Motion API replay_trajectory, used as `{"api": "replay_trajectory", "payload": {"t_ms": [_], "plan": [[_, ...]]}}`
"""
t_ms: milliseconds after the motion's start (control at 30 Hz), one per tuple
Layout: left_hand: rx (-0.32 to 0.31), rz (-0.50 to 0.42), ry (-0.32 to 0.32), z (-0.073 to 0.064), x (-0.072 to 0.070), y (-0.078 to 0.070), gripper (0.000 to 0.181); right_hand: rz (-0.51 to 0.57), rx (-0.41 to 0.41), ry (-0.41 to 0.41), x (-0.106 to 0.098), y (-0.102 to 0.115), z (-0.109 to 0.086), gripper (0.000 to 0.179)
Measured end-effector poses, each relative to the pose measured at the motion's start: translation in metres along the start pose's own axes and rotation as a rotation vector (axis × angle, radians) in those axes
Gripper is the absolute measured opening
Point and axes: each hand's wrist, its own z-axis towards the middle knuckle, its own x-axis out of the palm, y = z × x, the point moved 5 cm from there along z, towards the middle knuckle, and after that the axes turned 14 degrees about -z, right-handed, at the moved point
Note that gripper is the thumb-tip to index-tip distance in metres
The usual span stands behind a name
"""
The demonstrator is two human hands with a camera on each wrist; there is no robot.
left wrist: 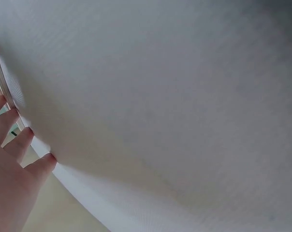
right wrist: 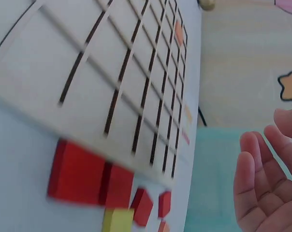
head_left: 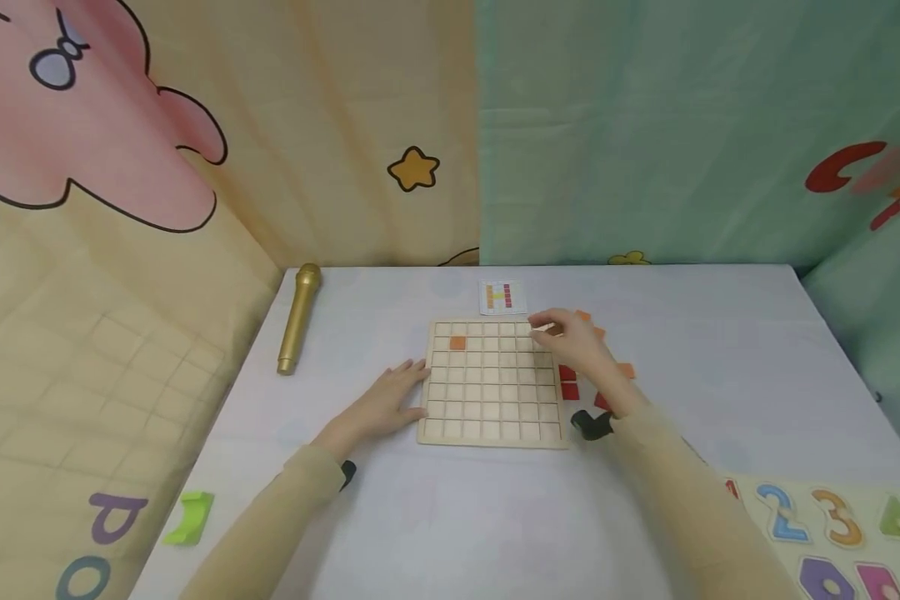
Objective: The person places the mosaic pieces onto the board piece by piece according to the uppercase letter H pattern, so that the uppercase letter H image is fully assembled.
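Note:
A wooden grid board [head_left: 489, 390] lies flat on the table, with one orange square tile [head_left: 457, 343] in a cell near its upper left. My left hand [head_left: 381, 402] rests beside the board, fingers spread and fingertips at its left edge. Over the upper right corner hovers my right hand [head_left: 576, 342], fingers loosely bent. In the right wrist view a gap shows between thumb and fingers, and nothing is held there. Red tiles [head_left: 569, 391] lie along the board's right side, with orange tiles [head_left: 626, 370] near them, partly hidden by the right hand. A yellow tile [right wrist: 118, 221] shows in the right wrist view.
Behind the board lies a small pattern card [head_left: 503, 297] with coloured squares. A gold microphone [head_left: 298, 321] is at the back left, a green curved piece [head_left: 191, 518] at the front left. A number puzzle board [head_left: 757, 546] occupies the front right corner. Curtains [head_left: 645, 125] hang behind.

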Motion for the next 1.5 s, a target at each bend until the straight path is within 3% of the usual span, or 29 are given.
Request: {"api": "replay_trajectory", "payload": {"t_ms": [233,433,1000,1500], "plan": [[0.019,-0.006,0.005,-0.005,-0.001,0.002,0.069,-0.083,0.188,0.033,-0.023,-0.071,-0.03,0.043],[0.035,0.001,-0.001,-0.004,-0.001,0.002,0.069,-0.104,0.249,0.037,-0.029,-0.103,-0.045,0.045],[0.03,-0.037,0.009,-0.003,-0.003,-0.001,0.069,-0.177,0.152,0.045,-0.031,-0.136,-0.047,0.04],[0.077,-0.047,0.0,-0.002,-0.002,0.004,0.069,-0.195,0.085,0.023,-0.031,-0.138,-0.05,0.036]]}}
